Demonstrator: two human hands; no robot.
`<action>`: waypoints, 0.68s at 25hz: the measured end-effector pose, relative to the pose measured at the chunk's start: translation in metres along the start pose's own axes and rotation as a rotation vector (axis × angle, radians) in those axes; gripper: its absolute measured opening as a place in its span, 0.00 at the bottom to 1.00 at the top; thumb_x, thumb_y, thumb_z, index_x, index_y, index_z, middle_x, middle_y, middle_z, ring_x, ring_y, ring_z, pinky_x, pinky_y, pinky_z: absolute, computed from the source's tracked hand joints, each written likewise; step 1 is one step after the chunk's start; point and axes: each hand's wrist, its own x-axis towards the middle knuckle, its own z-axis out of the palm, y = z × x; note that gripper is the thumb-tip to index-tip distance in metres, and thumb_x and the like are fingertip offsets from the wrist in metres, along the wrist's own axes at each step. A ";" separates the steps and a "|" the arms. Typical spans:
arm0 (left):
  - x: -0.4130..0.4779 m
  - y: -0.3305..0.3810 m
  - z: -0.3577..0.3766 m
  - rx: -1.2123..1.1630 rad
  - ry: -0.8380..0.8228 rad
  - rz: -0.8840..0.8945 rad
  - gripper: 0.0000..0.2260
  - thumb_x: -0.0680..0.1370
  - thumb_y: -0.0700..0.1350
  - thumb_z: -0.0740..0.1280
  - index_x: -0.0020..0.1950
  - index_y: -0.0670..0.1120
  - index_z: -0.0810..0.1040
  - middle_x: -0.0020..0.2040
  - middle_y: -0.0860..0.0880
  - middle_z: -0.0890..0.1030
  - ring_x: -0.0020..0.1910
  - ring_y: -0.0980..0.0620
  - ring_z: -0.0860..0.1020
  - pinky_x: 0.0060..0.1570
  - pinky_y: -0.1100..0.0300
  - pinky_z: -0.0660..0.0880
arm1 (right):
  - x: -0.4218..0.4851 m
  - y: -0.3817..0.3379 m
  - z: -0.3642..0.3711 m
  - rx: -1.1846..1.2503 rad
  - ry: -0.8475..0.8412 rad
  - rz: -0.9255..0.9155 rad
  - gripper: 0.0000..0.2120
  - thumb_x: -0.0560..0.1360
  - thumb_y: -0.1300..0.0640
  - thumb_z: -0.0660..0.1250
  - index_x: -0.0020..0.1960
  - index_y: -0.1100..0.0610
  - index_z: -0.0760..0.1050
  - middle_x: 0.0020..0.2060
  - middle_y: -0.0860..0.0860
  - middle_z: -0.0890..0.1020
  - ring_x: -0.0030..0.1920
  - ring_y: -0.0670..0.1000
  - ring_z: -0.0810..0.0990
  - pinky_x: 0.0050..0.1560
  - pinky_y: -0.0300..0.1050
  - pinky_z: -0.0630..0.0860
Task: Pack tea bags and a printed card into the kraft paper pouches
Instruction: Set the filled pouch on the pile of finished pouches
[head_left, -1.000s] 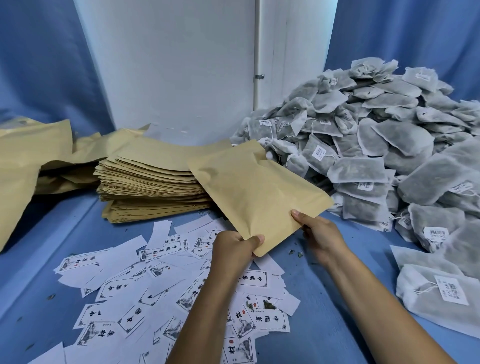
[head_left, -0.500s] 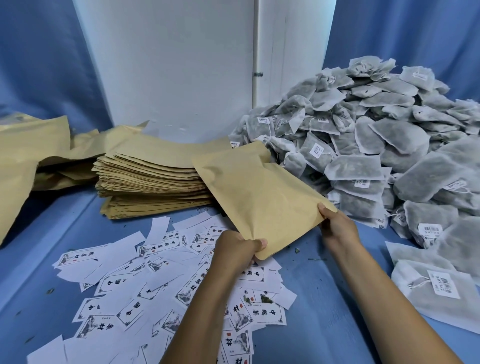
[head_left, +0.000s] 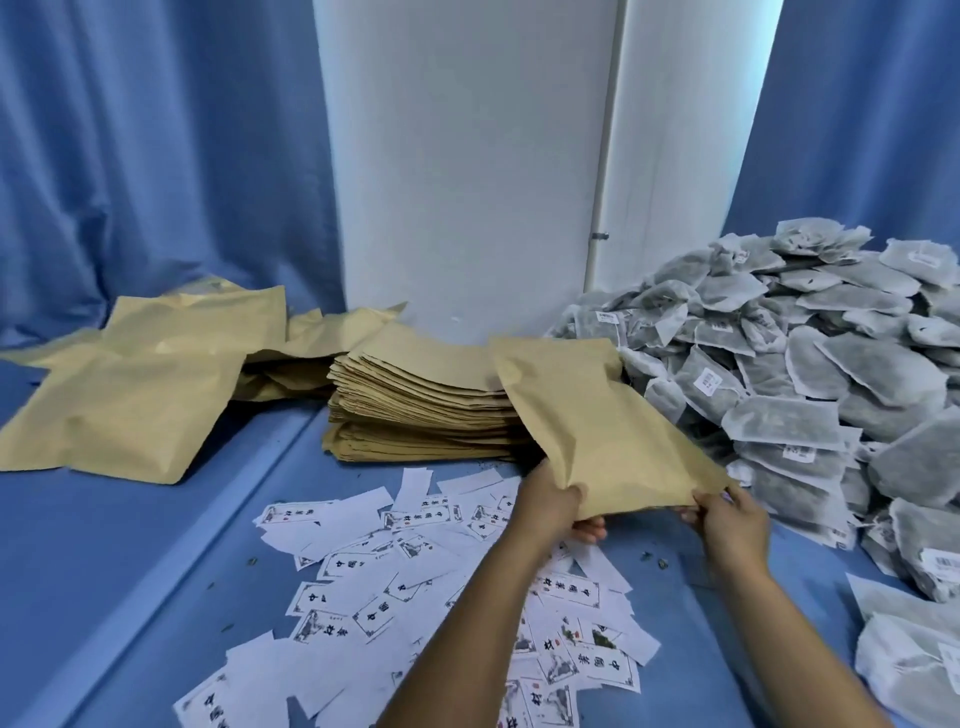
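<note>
One kraft paper pouch (head_left: 597, 421) is held up above the table by its near edge. My left hand (head_left: 556, 506) grips its left near corner, fingers curled under the paper. My right hand (head_left: 730, 522) pinches its right near corner. A neat stack of flat pouches (head_left: 421, 410) lies just behind and left of it. Printed cards (head_left: 415, 587) are scattered on the blue table below my left arm. A big heap of grey tea bags (head_left: 810, 395) fills the right side.
Several bulging kraft pouches (head_left: 135, 395) lie at the far left. A white wall panel (head_left: 467, 182) and blue curtains (head_left: 156, 156) close off the back. More tea bags (head_left: 914, 649) lie at the near right. The blue table (head_left: 130, 561) shows at the near left.
The pouch has been lifted and swung so its near edge faces me. My right hand slid to the pouch's right near corner. The camera has tilted upward.
</note>
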 end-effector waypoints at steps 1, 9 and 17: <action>-0.004 0.005 -0.009 0.040 -0.009 0.039 0.07 0.82 0.36 0.56 0.59 0.43 0.66 0.33 0.42 0.78 0.24 0.52 0.79 0.25 0.62 0.77 | -0.008 -0.006 0.006 0.044 -0.007 -0.014 0.11 0.76 0.71 0.60 0.39 0.58 0.71 0.30 0.57 0.72 0.19 0.45 0.73 0.24 0.34 0.72; -0.065 0.007 -0.134 -0.006 0.295 0.215 0.06 0.81 0.38 0.60 0.57 0.45 0.69 0.43 0.42 0.80 0.24 0.52 0.78 0.25 0.62 0.76 | -0.098 -0.026 0.120 0.240 -0.197 0.075 0.15 0.77 0.72 0.57 0.63 0.69 0.69 0.32 0.56 0.73 0.17 0.44 0.72 0.19 0.35 0.65; -0.118 -0.021 -0.298 0.051 0.966 0.229 0.12 0.78 0.40 0.65 0.61 0.46 0.70 0.43 0.44 0.78 0.26 0.53 0.72 0.22 0.64 0.68 | -0.224 -0.013 0.281 0.395 -0.479 0.284 0.19 0.77 0.73 0.54 0.64 0.63 0.72 0.42 0.55 0.80 0.28 0.47 0.82 0.30 0.35 0.77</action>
